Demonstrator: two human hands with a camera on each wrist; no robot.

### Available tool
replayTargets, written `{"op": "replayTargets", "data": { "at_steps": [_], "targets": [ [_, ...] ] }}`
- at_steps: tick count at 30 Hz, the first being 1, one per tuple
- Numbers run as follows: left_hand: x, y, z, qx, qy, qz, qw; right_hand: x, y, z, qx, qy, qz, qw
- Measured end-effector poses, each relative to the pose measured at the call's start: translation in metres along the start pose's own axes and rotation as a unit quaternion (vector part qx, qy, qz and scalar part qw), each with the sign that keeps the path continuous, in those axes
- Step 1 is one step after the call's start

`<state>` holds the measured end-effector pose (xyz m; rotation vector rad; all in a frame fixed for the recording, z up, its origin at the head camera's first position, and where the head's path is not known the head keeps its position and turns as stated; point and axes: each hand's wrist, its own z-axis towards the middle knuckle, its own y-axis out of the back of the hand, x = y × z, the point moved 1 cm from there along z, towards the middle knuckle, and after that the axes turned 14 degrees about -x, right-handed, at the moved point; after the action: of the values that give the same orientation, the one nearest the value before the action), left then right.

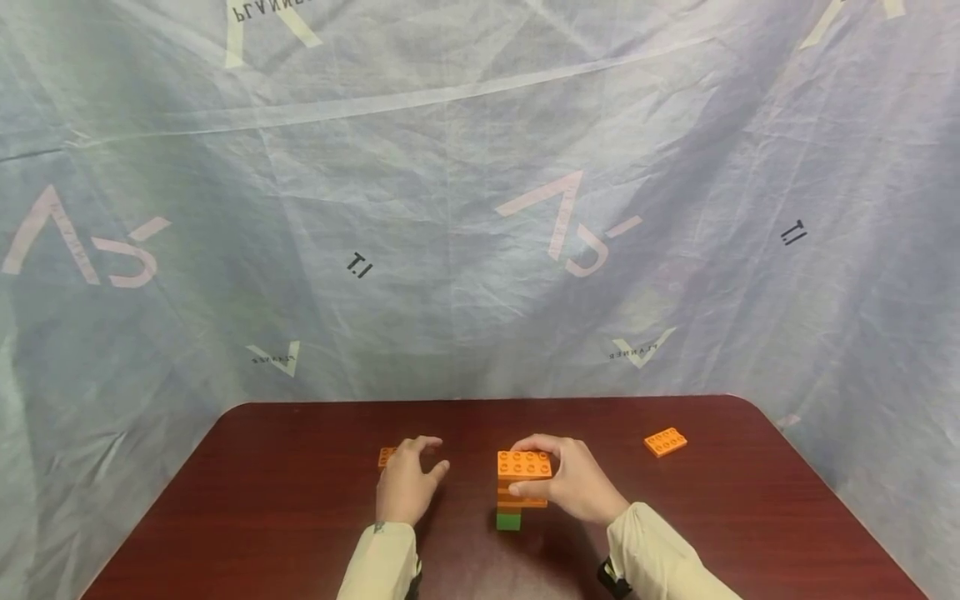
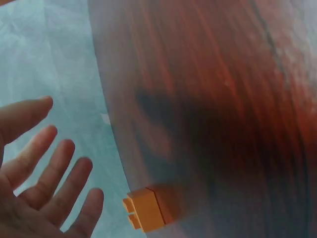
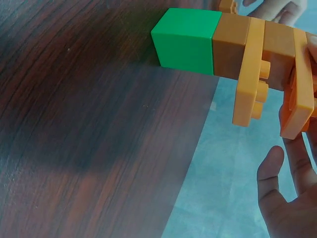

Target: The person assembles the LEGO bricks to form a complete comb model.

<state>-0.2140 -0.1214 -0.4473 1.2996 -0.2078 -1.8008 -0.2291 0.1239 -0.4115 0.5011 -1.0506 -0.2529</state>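
Observation:
Near the middle of the table stands a tower of toy building bricks (image 1: pixel 523 492). A green brick (image 3: pixel 185 42) forms its base. Above it, orange-brown bricks alternate with wider orange plates that jut out to one side. My right hand (image 1: pixel 573 479) pinches the studded top orange plate (image 1: pixel 525 462), thumb at the near side and fingers at the far side. Left of the tower, my left hand (image 1: pixel 408 483) is held with fingers spread and nothing in them. Just past it sits an orange brick (image 2: pixel 146 210), partly hidden by that hand in the head view.
Another orange studded plate (image 1: pixel 665 442) lies at the right of the dark red wooden table (image 1: pixel 735 517). Behind the table's far edge hangs a pale printed cloth (image 1: pixel 450 250).

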Motion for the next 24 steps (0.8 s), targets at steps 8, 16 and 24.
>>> {"op": "replayTargets", "data": {
  "at_steps": [8,16,24],
  "targets": [
    [0.012,0.0,0.008,-0.07,0.0,0.093,0.9932,-0.001,0.0,-0.001,0.002,-0.012,0.02,0.9997],
    [0.021,0.002,0.015,-0.091,0.037,0.163,0.9817,-0.004,0.002,-0.002,0.003,-0.01,0.022,0.9997],
    [0.031,0.005,0.018,-0.053,0.074,0.203,0.975,-0.003,-0.002,-0.003,0.001,-0.002,0.015,0.9999]
  ]
}}
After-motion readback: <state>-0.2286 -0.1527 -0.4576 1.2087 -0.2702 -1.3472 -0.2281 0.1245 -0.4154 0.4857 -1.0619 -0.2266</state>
